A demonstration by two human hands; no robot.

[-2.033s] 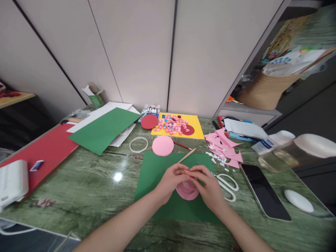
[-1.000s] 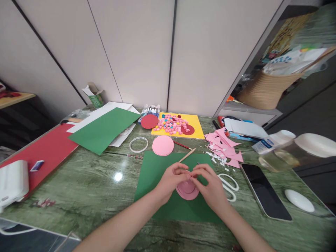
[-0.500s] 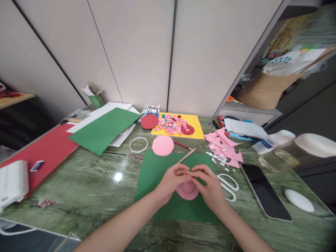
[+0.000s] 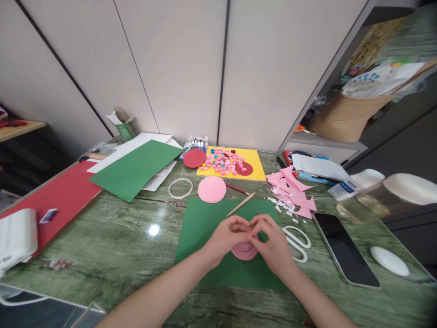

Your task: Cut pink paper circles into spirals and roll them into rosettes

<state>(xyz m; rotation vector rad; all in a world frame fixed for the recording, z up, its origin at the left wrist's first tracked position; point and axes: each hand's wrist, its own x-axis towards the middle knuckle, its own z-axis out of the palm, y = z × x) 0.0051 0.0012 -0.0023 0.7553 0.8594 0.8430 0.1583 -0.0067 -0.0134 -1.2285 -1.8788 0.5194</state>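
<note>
Both my left hand (image 4: 227, 238) and my right hand (image 4: 273, 239) are closed, their fingertips meeting over a pink paper circle (image 4: 245, 253) with a curved line or layered edge on it. The fingers pinch at the far side of this pink paper and hide most of it. Beneath lies a sheet of green paper (image 4: 194, 228). A pointed wooden stick (image 4: 241, 204) rests just beyond the fingers. White-handled scissors (image 4: 297, 243) lie by my right hand, their blades mostly covered by it.
Beyond the green sheet are a pink disc stack (image 4: 212, 189), a tape roll (image 4: 180, 188) and yellow paper (image 4: 257, 168) bearing several small pink balls (image 4: 223, 161). Pink scraps (image 4: 290, 191), a phone (image 4: 344, 248) and a lidded jar (image 4: 375, 200) sit right. Red paper (image 4: 64, 196) lies left.
Both hands have shifted slightly, with the right fingers more bent and raised. The near end of the wooden stick, hidden before behind the left fingers, now shows.
</note>
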